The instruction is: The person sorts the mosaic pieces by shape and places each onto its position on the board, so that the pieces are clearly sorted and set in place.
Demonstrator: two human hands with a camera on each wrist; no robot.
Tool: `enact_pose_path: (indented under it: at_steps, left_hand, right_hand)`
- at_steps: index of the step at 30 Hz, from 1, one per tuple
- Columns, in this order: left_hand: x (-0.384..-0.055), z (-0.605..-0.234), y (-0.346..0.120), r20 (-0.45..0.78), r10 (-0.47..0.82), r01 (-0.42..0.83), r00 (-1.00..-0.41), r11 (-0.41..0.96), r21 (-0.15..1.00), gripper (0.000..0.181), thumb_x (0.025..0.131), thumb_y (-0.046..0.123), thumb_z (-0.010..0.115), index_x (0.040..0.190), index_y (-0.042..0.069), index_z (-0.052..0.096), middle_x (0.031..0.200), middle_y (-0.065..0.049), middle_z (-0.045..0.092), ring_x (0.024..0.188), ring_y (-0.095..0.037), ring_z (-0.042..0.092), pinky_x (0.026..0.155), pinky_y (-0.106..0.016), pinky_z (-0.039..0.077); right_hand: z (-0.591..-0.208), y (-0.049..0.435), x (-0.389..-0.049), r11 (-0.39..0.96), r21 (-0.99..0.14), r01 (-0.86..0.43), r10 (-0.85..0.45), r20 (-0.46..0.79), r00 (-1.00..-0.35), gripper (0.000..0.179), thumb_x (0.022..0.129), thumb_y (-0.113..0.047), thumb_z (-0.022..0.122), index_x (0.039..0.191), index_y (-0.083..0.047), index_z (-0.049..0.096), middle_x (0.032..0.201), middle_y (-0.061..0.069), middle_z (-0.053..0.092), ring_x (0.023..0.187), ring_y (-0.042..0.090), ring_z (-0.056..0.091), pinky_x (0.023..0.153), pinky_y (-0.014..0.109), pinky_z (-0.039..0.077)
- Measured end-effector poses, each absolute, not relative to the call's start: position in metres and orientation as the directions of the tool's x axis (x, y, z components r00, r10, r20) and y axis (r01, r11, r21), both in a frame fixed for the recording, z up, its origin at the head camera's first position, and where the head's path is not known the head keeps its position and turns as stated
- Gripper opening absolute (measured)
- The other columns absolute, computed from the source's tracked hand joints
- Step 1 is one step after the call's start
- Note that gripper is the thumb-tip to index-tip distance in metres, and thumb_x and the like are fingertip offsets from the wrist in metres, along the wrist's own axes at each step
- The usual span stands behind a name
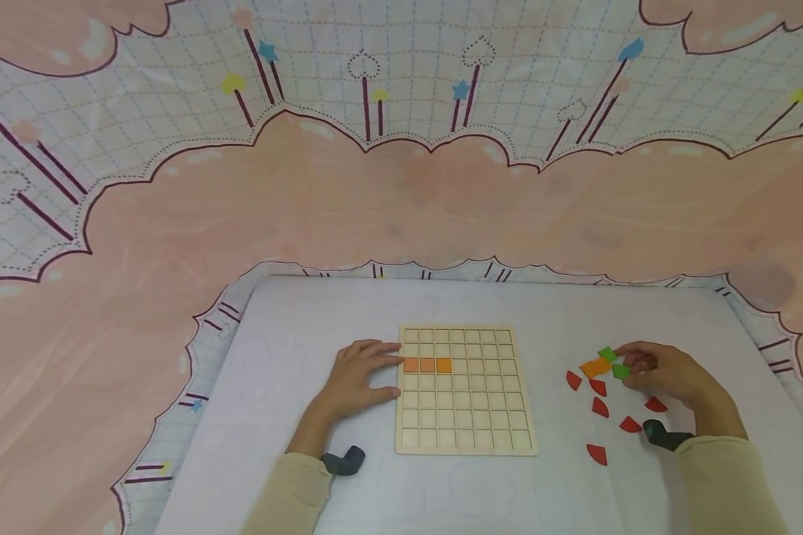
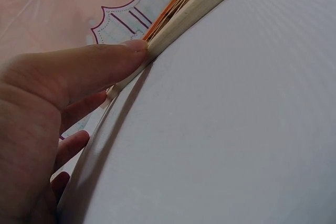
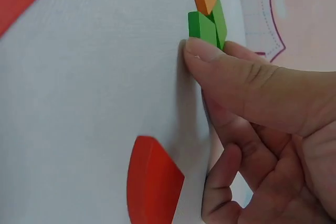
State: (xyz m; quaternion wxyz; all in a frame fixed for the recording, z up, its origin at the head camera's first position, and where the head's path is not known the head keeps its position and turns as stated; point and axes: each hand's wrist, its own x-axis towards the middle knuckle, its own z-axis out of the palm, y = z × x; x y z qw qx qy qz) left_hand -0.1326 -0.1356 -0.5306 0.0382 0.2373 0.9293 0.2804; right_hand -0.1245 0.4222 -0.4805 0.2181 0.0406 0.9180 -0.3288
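My left hand [image 1: 356, 380] rests at the left edge of a wooden grid board [image 1: 467, 441], its fingers extended and fingertips at the rim. In the left wrist view the thumb [image 2: 113, 64] lies against the board's side [image 2: 178, 27]. Three orange square tiles [image 1: 427, 365] fill the left cells of one row. Over on the right, my right hand [image 1: 669, 379] pinches a green block [image 3: 202, 26] between thumb and fingers. Another green block [image 1: 607, 354] and orange blocks [image 1: 595, 367] lie right beside it.
Several red quarter-round pieces [image 1: 600, 406] are scattered on the white table [image 1: 468, 494], between the board and my right wrist. Dark wrist cameras [image 1: 344, 461] are strapped near both sleeves. A cloud-patterned cloth [image 1: 401, 200] covers the area behind the table.
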Motion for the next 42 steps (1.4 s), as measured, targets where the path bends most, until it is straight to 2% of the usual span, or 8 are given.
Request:
enact_pose_path:
  at_steps: [12,17,26,30,33,37,42]
  left_hand:
    - [-0.132,-0.532,-0.137,0.095,0.47,0.444,-0.877,0.723,0.529,0.056,0.083,0.048,0.078,0.134,0.027,0.068,0.152,0.01,0.054,0.142,-0.024,0.042,0.115,-0.058,0.029]
    - [-0.132,-0.532,-0.137,0.113,0.478,0.459,-0.871,0.71,0.534,0.056,0.083,0.047,0.078,0.134,0.027,0.069,0.152,0.008,0.055,0.142,-0.024,0.043,0.114,-0.057,0.03]
    - [-0.132,-0.53,-0.137,0.092,0.476,0.445,-0.875,0.713,0.542,0.056,0.083,0.047,0.078,0.134,0.027,0.068,0.153,0.009,0.054,0.143,-0.024,0.042,0.115,-0.056,0.029]
    - [-0.133,-0.53,-0.137,0.081,0.471,0.435,-0.878,0.718,0.542,0.056,0.083,0.048,0.077,0.134,0.027,0.068,0.153,0.01,0.053,0.144,-0.024,0.041,0.116,-0.056,0.028]
    - [-0.134,-0.53,-0.137,0.078,0.468,0.432,-0.88,0.722,0.54,0.056,0.083,0.048,0.077,0.134,0.028,0.068,0.153,0.01,0.053,0.144,-0.024,0.041,0.117,-0.056,0.028]
    - [-0.133,-0.531,-0.137,0.094,0.471,0.443,-0.877,0.718,0.536,0.055,0.083,0.047,0.078,0.133,0.027,0.069,0.152,0.009,0.054,0.143,-0.025,0.042,0.115,-0.057,0.029]
    - [-0.133,-0.534,-0.137,0.09,0.472,0.444,-0.877,0.725,0.526,0.056,0.083,0.05,0.077,0.134,0.029,0.068,0.153,0.011,0.053,0.143,-0.023,0.042,0.115,-0.056,0.03]
  right_hand:
    - [-0.479,0.418,-0.13,0.795,-0.567,0.216,-0.073,-0.443,-0.893,0.046,0.085,-0.023,0.082,0.12,-0.002,0.062,0.106,0.012,0.06,0.101,0.029,0.053,0.075,0.031,0.053]
    - [-0.479,0.418,-0.13,0.814,-0.543,0.207,-0.065,-0.439,-0.896,0.043,0.087,-0.032,0.081,0.114,-0.004,0.062,0.104,0.01,0.059,0.101,0.029,0.052,0.076,0.031,0.05]
    - [-0.475,0.413,-0.128,0.818,-0.543,0.193,-0.037,-0.384,-0.923,0.039,0.095,-0.039,0.071,0.114,-0.006,0.061,0.105,0.01,0.059,0.104,0.032,0.05,0.077,0.033,0.047]
    - [-0.474,0.404,-0.128,0.786,-0.594,0.174,-0.052,-0.343,-0.938,0.044,0.096,-0.043,0.069,0.118,-0.005,0.062,0.113,0.013,0.061,0.112,0.036,0.05,0.081,0.034,0.048]
    - [-0.471,0.395,-0.127,0.729,-0.663,0.168,-0.075,-0.321,-0.944,0.044,0.097,-0.043,0.068,0.118,-0.005,0.061,0.115,0.012,0.062,0.109,0.026,0.055,0.081,0.031,0.051]
    - [-0.47,0.379,-0.127,0.681,-0.716,0.151,-0.099,-0.294,-0.95,0.041,0.098,-0.042,0.066,0.117,-0.006,0.062,0.111,0.009,0.064,0.098,0.014,0.058,0.079,0.026,0.052]
    - [-0.472,0.358,-0.132,0.638,-0.755,0.153,-0.126,-0.298,-0.946,0.037,0.101,-0.036,0.064,0.122,-0.007,0.061,0.118,0.012,0.065,0.103,0.02,0.059,0.083,0.031,0.053]
